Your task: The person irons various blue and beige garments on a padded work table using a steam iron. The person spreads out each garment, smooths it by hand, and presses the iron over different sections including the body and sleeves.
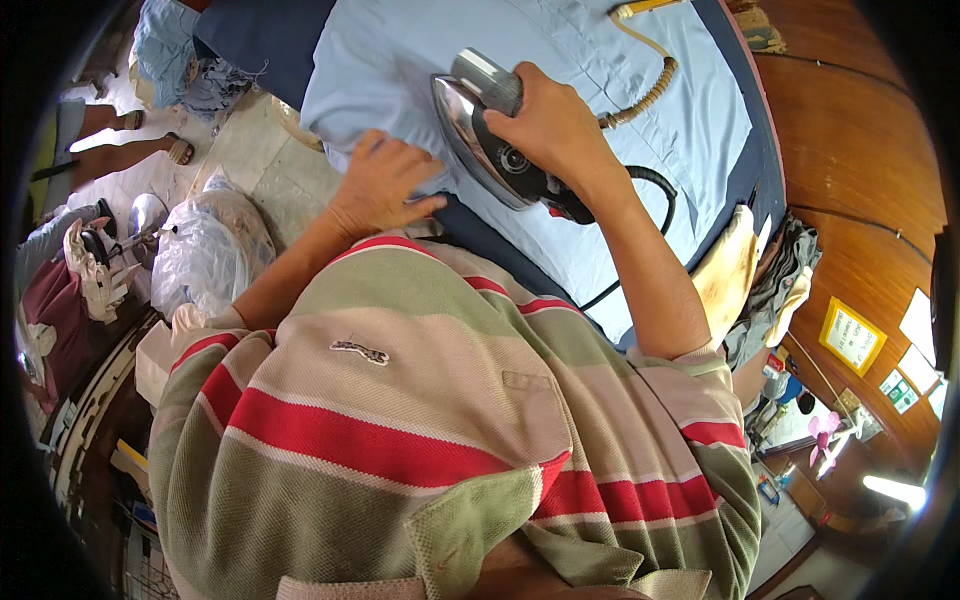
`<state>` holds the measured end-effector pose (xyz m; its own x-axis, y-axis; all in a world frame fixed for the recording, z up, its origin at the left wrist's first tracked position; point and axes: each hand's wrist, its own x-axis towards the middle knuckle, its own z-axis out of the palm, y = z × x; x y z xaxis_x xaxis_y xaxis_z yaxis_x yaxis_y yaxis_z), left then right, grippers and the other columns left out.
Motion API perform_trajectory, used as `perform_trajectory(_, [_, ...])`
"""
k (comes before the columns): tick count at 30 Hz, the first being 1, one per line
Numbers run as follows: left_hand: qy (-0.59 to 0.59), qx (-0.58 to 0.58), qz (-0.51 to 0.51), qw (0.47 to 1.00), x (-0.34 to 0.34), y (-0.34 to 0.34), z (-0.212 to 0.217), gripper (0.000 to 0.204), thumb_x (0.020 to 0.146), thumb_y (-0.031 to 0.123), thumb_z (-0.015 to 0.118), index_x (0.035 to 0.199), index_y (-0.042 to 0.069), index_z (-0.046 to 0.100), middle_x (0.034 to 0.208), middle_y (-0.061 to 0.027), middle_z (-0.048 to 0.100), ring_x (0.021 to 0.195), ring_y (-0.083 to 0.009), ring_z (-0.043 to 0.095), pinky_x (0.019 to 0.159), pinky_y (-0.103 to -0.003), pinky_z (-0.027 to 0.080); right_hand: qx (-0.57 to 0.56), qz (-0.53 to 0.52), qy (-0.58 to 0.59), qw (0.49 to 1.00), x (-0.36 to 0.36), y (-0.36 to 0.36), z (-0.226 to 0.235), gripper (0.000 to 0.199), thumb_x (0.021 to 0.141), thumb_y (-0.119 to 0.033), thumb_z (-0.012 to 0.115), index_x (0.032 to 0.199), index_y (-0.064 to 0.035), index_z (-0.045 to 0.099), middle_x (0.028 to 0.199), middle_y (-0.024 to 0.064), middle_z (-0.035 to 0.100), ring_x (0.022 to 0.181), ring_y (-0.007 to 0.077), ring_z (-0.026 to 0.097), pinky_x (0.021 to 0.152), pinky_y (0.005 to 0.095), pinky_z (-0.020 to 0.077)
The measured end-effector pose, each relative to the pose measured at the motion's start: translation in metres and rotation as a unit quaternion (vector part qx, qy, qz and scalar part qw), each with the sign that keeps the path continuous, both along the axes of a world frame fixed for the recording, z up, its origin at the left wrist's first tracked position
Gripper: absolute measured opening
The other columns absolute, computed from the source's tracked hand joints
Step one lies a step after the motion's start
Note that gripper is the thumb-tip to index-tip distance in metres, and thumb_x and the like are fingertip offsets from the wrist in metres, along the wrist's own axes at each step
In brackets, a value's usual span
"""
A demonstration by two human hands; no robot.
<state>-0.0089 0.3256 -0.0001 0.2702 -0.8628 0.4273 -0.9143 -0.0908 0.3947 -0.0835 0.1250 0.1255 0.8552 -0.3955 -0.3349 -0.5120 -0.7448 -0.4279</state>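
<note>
Head view: the right hand point(555, 120) is wrapped round the handle point(485, 80) of the iron point(468, 130), which is over pale blue cloth point(570, 50); left of the iron, the left hand point(385, 185) has fingers spread, gripping nothing; a coiled cord point(643, 98) lies right of the iron

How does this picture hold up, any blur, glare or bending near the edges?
Head view: the left hand looks smeared, probably by motion, while the right hand on the iron is sharper; head view: the iron's metal side gleams, and a glowing white tube at lower right looks washed out; head view: fisheye bending warps the wooden wall, with black corners.
</note>
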Motion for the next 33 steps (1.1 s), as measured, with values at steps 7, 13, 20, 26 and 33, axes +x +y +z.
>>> perform_trajectory(7, [-0.029, 0.036, -0.019, 0.999, -0.022, 0.016, -0.015, 0.005, 0.073, 0.017, 0.061, 0.077, 0.016, 0.063, 0.085, 0.0038, 0.057, 0.083, -0.0135, 0.053, 0.086, -0.034, 0.034, 0.004, 0.041, 0.045, 0.998, -0.067, 0.019, 0.005, 0.038, 0.074, -0.030, 0.062, 0.100, -0.0033, 0.053, 0.077, 0.0219, 0.063, 0.075, 0.0392, 0.062, 0.068, 0.0439, 0.0488])
perform_trajectory(13, [0.080, 0.037, 0.050, 0.995, -0.034, 0.023, -0.003, 0.014, 0.074, 0.012, 0.060, 0.088, 0.013, 0.062, 0.091, 0.0004, 0.059, 0.085, -0.0189, 0.055, 0.086, -0.033, 0.035, 0.011, 0.138, 0.015, 0.990, -0.106, 0.029, 0.006, 0.034, 0.076, -0.032, 0.061, 0.098, -0.0066, 0.054, 0.078, 0.0183, 0.064, 0.074, 0.0377, 0.062, 0.064, 0.0459, 0.0496])
perform_trajectory(20, [0.046, 0.005, 0.056, 0.997, -0.059, -0.035, 0.006, 0.045, 0.078, 0.021, 0.060, 0.121, 0.014, 0.051, 0.119, -0.0057, 0.052, 0.109, -0.0225, 0.049, 0.093, -0.040, 0.032, -0.106, -0.023, -0.083, 0.991, -0.053, -0.041, -0.014, 0.041, 0.071, -0.034, 0.059, 0.097, -0.0015, 0.058, 0.082, 0.0235, 0.064, 0.080, 0.0408, 0.061, 0.073, 0.0461, 0.0492])
perform_trajectory(26, [-0.057, 0.131, 0.064, 0.988, -0.066, -0.034, -0.011, 0.059, 0.082, 0.033, 0.055, 0.136, 0.018, 0.038, 0.141, -0.0037, 0.036, 0.129, -0.0216, 0.032, 0.099, -0.051, 0.023, -0.096, -0.064, -0.066, 0.991, -0.013, -0.153, -0.017, 0.038, 0.070, -0.029, 0.062, 0.094, 0.0010, 0.061, 0.088, 0.0249, 0.063, 0.085, 0.0358, 0.063, 0.071, 0.0418, 0.0487])
perform_trajectory(33, [-0.019, 0.123, 0.121, 0.985, -0.055, -0.026, -0.007, 0.055, 0.084, 0.033, 0.051, 0.135, 0.018, 0.039, 0.141, -0.0036, 0.036, 0.131, -0.0224, 0.032, 0.100, -0.053, 0.021, -0.042, 0.091, -0.012, 0.995, -0.079, -0.062, -0.008, 0.045, 0.069, -0.034, 0.060, 0.103, -0.0059, 0.055, 0.080, 0.0223, 0.063, 0.076, 0.0371, 0.062, 0.069, 0.0424, 0.0492])
